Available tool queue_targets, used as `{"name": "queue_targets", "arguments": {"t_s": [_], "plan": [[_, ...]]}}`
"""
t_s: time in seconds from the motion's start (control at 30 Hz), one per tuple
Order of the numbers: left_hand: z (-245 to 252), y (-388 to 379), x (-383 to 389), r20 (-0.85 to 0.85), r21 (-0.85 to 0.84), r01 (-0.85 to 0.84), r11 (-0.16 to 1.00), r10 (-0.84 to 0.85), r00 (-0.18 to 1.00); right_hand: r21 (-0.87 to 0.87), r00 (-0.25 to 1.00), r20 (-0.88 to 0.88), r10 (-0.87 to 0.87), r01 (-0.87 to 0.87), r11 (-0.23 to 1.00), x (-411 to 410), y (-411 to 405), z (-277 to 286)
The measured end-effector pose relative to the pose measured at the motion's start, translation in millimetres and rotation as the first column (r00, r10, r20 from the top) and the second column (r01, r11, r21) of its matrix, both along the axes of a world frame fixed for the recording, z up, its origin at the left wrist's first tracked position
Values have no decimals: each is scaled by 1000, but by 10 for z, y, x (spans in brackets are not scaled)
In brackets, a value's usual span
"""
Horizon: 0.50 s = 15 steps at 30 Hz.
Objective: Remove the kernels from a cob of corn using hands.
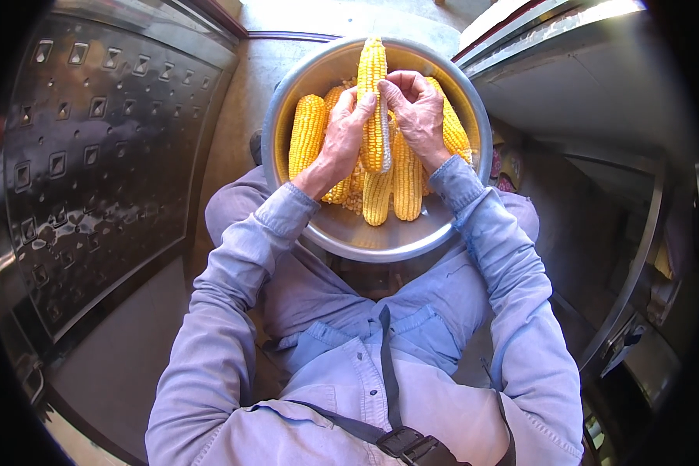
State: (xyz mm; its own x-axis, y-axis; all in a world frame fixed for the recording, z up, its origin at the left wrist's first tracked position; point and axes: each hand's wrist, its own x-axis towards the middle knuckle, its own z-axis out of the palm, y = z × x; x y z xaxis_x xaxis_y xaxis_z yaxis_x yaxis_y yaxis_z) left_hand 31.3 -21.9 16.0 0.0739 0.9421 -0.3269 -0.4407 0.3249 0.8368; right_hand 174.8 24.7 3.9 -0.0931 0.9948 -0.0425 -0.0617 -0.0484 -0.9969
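Note:
Over a round metal basin [378, 250], my left hand [345, 131] grips an ear of yellow corn [373, 64] along its left side. The ear points away from me, and a pale strip without kernels runs down its lower right side. My right hand [415, 110] touches the ear's right side, thumb and fingertips against the kernels. Below lie several more ears, among them one at the left [307, 134], one at the right [451, 125] and one near the middle [408, 180]. Loose kernels [354, 201] lie among them at the bottom.
The basin rests between my knees. A dark metal door with embossed shapes [110, 145] stands at the left. To the right is a grey panel [582, 81] with a metal-edged frame. Pale floor [303, 14] shows beyond the basin, and a patterned shoe [509, 169] beside its right side.

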Motion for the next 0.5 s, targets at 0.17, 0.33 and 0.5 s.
{"name": "queue_targets", "arguments": {"t_s": [0.17,0.33,0.5], "plan": [[-67,-14,-31,-97,26,10,1000,-8,995,6,1000,19,-23,23,1000,-60,-73,18],[1,-33,9,-56,27,-6,1000,8,998,112,991,98,-91,80,990,-58,-131,-19],[-13,-7,-25,17,18,-14,1000,14,1000,288,964,240,-113,40,957,-66,-83,16]]}}
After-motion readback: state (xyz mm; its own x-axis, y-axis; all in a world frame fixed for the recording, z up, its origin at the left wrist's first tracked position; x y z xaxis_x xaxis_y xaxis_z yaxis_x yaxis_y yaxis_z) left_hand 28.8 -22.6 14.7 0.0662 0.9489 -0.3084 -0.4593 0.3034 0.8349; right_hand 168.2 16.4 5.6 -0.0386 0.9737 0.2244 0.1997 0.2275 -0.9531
